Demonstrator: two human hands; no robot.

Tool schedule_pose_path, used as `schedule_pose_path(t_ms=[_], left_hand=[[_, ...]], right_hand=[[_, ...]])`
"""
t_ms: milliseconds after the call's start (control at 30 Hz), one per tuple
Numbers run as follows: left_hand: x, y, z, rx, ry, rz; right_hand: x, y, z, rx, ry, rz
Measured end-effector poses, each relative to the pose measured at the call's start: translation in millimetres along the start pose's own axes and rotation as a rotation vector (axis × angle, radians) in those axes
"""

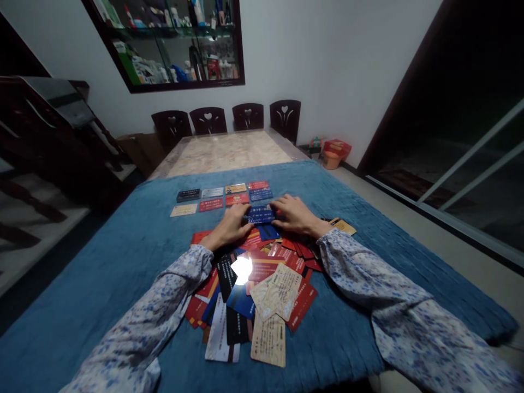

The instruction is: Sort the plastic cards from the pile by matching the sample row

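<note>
Between my two hands is a dark blue plastic card (262, 213), lying crosswise over the far edge of a heap. My left hand (230, 225) pinches its left end, and my right hand (298, 214) grips its right end. Below it spreads a loose pile of cards (268, 267) in red, black, blue, white and beige, overlapping at many angles. A bright glare hides part of one card. Beyond my hands, several cards lie in two rows, among them a black card (189, 195), a red card (210, 204), an orange card (236, 189) and a blue card (261, 194).
A blue cloth (135, 262) covers the near part of the table; the far part is a marble-patterned top (229, 149). Dark wooden chairs (248, 116) stand behind it. On the right floor sits an orange bucket (331, 158). A glass-shelved cabinet (176, 43) is in the wall.
</note>
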State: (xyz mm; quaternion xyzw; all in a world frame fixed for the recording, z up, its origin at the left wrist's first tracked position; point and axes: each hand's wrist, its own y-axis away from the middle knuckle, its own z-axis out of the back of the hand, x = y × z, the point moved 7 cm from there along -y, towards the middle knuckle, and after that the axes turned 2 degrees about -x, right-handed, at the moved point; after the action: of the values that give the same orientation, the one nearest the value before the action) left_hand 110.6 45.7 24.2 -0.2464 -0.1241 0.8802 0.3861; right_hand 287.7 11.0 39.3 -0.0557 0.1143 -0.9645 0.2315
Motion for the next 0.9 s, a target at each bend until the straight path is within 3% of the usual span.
schedule_pose_path(t_ms=[433,700,900], left_hand=[[0,-7,5.9,0.076,-0.113,0.029],[10,-33,13.1,0.083,-0.133,-0.002],[21,-53,10.9,0.118,-0.194,0.052]], right_hand=[[-10,-13,6,0.042,0.004,0.066],[-27,-36,12,0.038,-0.015,0.077],[-41,-56,9,0.086,0.014,0.067]])
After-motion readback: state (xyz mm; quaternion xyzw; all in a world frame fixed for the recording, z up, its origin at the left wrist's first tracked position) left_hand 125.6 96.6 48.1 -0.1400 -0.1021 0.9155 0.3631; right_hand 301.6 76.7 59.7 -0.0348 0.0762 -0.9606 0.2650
